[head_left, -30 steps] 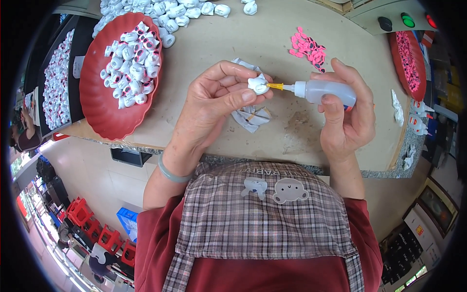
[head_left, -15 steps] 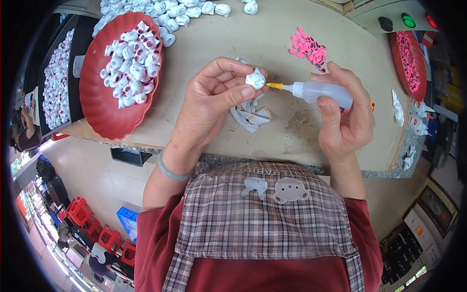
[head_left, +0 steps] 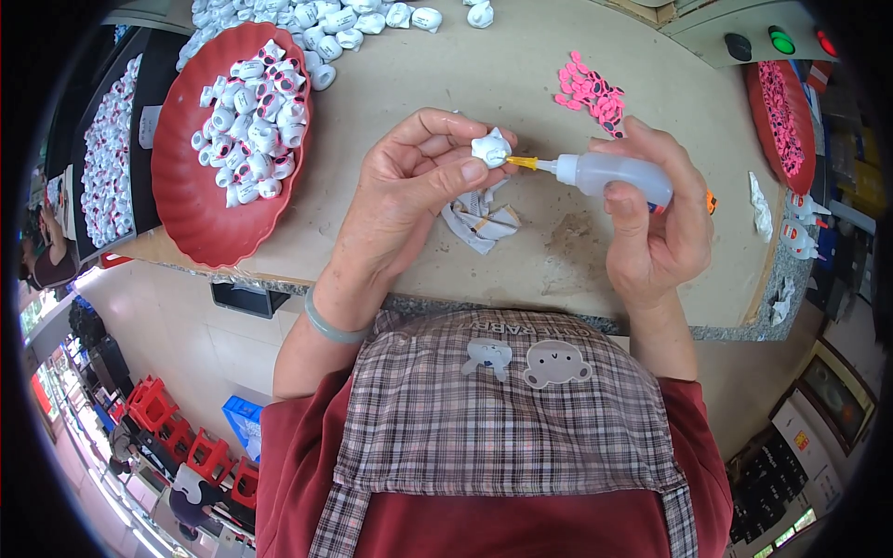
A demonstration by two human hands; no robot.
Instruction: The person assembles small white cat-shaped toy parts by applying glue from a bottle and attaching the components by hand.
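Between the thumb and fingers of my left hand (head_left: 409,172) is a small white figurine head (head_left: 490,147) with pointed ears. My right hand (head_left: 665,214) is wrapped round a translucent squeeze bottle (head_left: 614,177) of clear liquid, lying nearly level. Its yellow nozzle tip (head_left: 523,163) points left and meets the lower right side of the white head, or comes very close to it; I cannot tell which. Under my left hand a crumpled cloth or wipe (head_left: 484,228) lies on the table. Beyond my right hand is a loose pile of small pink and black pieces (head_left: 592,88).
On the left, a red scalloped tray (head_left: 177,186) holds many white heads with pink-black parts. Plain white heads (head_left: 339,20) are heaped at the back. A second red tray (head_left: 802,177) of pink pieces stands at the right, near small white bottles (head_left: 800,240). The tabletop (head_left: 400,298) has a granite-like edge.
The white head has turned slightly in my left fingers. The bottle in my right hand has shifted a little to the left, its tip staying by the head.
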